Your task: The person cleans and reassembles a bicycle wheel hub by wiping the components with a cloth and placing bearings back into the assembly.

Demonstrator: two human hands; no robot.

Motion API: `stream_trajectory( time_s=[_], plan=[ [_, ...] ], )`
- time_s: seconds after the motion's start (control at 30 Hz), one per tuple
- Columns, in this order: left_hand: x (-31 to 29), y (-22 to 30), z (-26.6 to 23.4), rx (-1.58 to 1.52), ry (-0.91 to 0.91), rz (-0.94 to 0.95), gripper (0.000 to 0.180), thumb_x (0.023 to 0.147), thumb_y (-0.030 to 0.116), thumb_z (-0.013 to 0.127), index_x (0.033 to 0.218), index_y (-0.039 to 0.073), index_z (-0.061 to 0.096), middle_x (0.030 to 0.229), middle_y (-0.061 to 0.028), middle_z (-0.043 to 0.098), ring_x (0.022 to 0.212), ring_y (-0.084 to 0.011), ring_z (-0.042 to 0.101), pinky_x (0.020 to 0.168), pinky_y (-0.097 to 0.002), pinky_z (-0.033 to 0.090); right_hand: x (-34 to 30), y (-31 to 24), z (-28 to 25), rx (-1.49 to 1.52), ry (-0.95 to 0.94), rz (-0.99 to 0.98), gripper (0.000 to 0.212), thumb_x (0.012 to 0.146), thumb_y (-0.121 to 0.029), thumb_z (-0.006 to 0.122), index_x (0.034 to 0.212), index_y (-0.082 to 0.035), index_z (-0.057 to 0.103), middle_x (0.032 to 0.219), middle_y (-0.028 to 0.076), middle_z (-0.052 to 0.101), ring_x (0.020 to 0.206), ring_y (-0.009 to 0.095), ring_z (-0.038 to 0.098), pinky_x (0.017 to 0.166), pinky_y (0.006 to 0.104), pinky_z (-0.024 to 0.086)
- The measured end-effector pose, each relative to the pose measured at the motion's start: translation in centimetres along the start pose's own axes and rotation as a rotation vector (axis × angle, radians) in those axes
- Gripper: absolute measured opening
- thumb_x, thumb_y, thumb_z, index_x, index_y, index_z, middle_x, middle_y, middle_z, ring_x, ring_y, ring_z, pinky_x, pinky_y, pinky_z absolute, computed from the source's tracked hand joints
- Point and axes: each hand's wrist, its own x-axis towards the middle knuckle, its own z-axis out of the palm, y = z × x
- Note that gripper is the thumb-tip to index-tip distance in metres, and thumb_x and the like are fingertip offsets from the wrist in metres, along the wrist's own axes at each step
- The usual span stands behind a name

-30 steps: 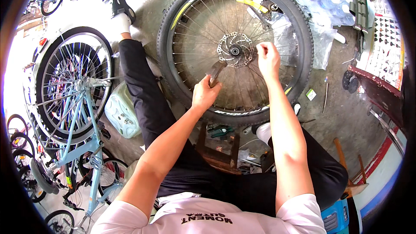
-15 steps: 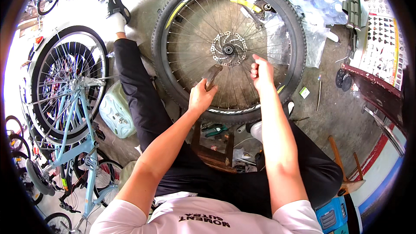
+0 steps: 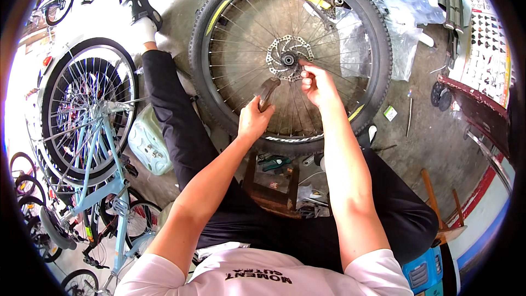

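Note:
A bicycle wheel (image 3: 200, 44) with a black knobbly tyre lies flat before me, its silver disc brake rotor (image 3: 272, 49) facing up around the hub (image 3: 288, 60). My left hand (image 3: 255, 120) is closed round a worn, brown-grey metal tool (image 3: 267, 92) shaped like a hammer head. The tool's upper end is close to the rotor's lower edge; its handle, if any, is hidden. With fingers curled, my right hand (image 3: 319, 86) is at the hub's right side, thumb and forefinger close together. Something dark shows at the fingertips, too small to name.
A light-blue bicycle (image 3: 109, 186) stands at the left beside a pale green plastic stool (image 3: 148, 140). Below the wheel is a wooden frame (image 3: 249, 183) near several tools. Clear plastic packaging (image 3: 405, 44) lies at upper right. A dark red bench (image 3: 476, 101) edges the right.
My right hand has moved left and slightly up, bringing its fingertips to the hub. The left hand and its tool have hardly moved.

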Motion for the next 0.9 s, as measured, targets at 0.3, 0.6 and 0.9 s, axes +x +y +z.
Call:
stream_trajectory(
  time_s=[0.3,0.6,0.9],
  plan=[
    [-0.4,0.5,0.1,0.001,-0.019,-0.029,0.037,0.083,0.028,0.072,0.102,-0.003,0.064,0.087,-0.0220,0.070,0.084,-0.0373,0.069,0.074,-0.0422,0.051,-2.4,-0.4,-0.7,-0.524,0.119,-0.238,0.016,0.093,-0.019,0.069,0.097,-0.004,0.066,0.078,0.004,0.068,0.059,0.010,0.062,0.052,0.0244,0.051],
    [-0.5,0.3,0.2,0.024,-0.002,-0.008,0.032,0.085,0.027,0.072,0.099,-0.001,0.065,0.085,-0.0174,0.070,0.079,-0.0278,0.068,0.074,-0.0393,0.050,-5.3,-9.4,5.2,-1.359,0.275,-0.848,0.017,0.086,-0.018,0.073,0.095,-0.005,0.076,0.079,0.008,0.074,0.067,0.013,0.068,0.062,0.0282,0.052],
    [-1.3,1.4,-0.7,0.017,0.002,-0.031,0.036,0.084,0.028,0.073,0.104,0.000,0.065,0.081,-0.0222,0.069,0.081,-0.0403,0.068,0.071,-0.0449,0.051,-0.2,-20.8,20.5,-1.938,0.128,-1.412,0.024,0.084,-0.007,0.058,0.105,-0.010,0.070,0.093,0.015,0.072,0.091,0.033,0.070,0.082,0.0415,0.053]
  ],
)
